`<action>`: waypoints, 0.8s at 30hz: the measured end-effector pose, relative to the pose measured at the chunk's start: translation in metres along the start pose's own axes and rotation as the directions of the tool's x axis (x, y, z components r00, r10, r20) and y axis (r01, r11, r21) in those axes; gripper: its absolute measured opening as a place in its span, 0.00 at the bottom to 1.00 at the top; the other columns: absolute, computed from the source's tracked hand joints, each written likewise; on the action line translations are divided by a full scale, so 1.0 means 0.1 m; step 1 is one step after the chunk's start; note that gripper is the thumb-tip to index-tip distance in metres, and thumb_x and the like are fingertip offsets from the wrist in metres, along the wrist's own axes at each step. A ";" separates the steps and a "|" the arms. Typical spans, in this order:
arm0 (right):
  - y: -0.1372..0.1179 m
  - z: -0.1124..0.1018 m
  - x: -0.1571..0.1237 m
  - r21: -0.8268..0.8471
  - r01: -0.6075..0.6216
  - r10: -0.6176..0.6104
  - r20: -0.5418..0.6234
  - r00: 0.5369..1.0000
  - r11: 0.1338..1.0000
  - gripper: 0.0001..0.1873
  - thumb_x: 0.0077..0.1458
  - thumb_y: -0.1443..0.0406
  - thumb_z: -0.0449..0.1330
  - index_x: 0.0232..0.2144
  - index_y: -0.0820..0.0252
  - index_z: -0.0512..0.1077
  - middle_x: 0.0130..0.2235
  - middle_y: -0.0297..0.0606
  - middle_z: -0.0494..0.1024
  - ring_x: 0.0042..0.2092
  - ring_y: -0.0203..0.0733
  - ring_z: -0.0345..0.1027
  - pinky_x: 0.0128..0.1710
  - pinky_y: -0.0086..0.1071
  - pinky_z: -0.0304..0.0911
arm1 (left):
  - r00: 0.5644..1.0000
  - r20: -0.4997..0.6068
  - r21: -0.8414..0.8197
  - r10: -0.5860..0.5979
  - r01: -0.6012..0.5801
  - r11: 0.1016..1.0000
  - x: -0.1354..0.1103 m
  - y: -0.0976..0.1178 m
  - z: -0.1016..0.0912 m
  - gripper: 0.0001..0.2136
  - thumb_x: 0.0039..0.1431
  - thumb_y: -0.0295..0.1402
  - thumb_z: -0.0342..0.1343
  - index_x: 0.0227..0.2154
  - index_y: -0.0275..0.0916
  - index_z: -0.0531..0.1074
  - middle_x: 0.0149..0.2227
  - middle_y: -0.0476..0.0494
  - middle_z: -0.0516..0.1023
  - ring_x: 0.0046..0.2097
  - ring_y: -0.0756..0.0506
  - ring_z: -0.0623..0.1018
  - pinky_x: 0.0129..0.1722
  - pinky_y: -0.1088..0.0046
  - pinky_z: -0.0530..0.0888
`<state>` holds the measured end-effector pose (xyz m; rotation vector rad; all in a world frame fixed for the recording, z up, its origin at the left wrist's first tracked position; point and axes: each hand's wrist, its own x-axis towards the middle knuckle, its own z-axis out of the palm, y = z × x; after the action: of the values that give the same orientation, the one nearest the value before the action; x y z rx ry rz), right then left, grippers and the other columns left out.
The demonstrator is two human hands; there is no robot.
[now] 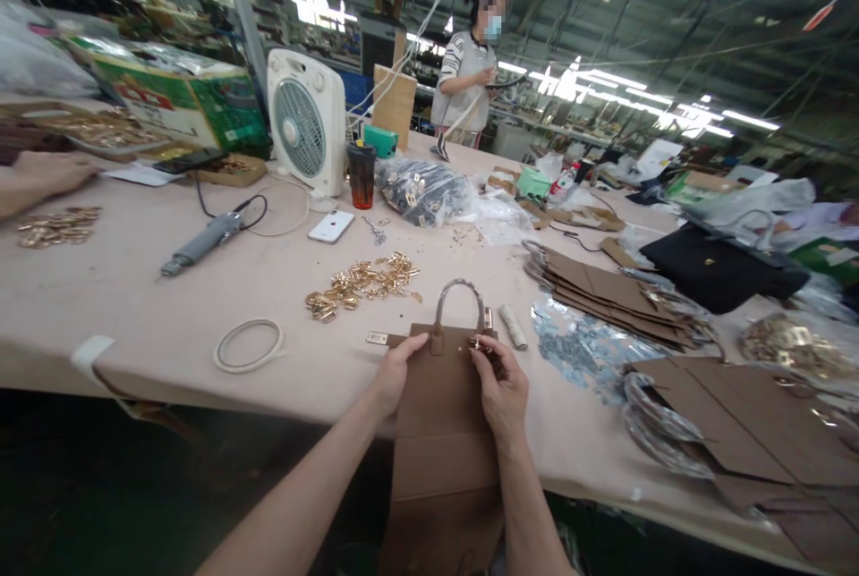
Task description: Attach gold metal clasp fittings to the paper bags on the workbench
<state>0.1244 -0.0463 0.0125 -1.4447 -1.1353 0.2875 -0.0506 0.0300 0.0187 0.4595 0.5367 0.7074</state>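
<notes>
A brown leather bag panel (443,419) with a wrapped handle (458,294) lies over the table's near edge and hangs down in front of me. My left hand (395,370) grips its upper left edge, beside a small gold strap tab (377,338). My right hand (500,384) is closed at the panel's upper right, its fingertips pinching a small gold fitting (478,344) against the leather. A pile of gold metal fittings (362,283) lies just beyond the bag.
Stacked brown panels (604,290) and more panels (752,419) lie at right, with silver scraps (581,348). An electric screwdriver (201,243), white ring (248,345), phone (331,225), cup (361,175) and fan (307,122) stand at left. Another person's hand (46,172) rests far left; a person (470,75) stands behind.
</notes>
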 end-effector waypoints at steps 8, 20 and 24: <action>0.06 -0.04 -0.02 -0.013 -0.024 0.025 0.081 0.996 1.000 0.13 0.63 0.59 0.65 0.48 0.55 0.80 0.48 0.41 0.84 0.46 0.44 0.78 0.46 0.36 0.74 | 0.991 0.076 -0.067 -0.112 0.117 0.991 0.04 0.02 -0.07 0.20 0.64 0.38 0.54 0.48 0.26 0.79 0.43 0.30 0.86 0.48 0.33 0.85 0.54 0.57 0.78; 0.06 0.00 0.02 -0.098 0.224 -0.212 0.116 0.970 0.970 0.11 0.67 0.64 0.60 0.49 0.54 0.79 0.50 0.41 0.84 0.52 0.46 0.78 0.57 0.42 0.73 | 0.986 0.088 -0.114 -0.145 0.154 0.981 0.05 0.06 -0.03 0.21 0.65 0.37 0.51 0.50 0.25 0.79 0.44 0.29 0.86 0.49 0.34 0.85 0.55 0.58 0.77; 0.07 -0.02 0.02 -0.182 0.315 -0.291 0.146 0.945 0.931 0.14 0.68 0.66 0.59 0.53 0.53 0.78 0.51 0.42 0.83 0.53 0.46 0.78 0.57 0.44 0.74 | 0.988 0.058 -0.121 -0.144 0.150 0.981 0.05 0.06 -0.03 0.21 0.65 0.36 0.51 0.50 0.25 0.79 0.43 0.29 0.86 0.48 0.34 0.85 0.54 0.58 0.78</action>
<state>0.1306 -0.0447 0.0079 -1.4161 -1.4995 0.0369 -0.0520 0.0385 0.0184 0.3164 0.4717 0.5829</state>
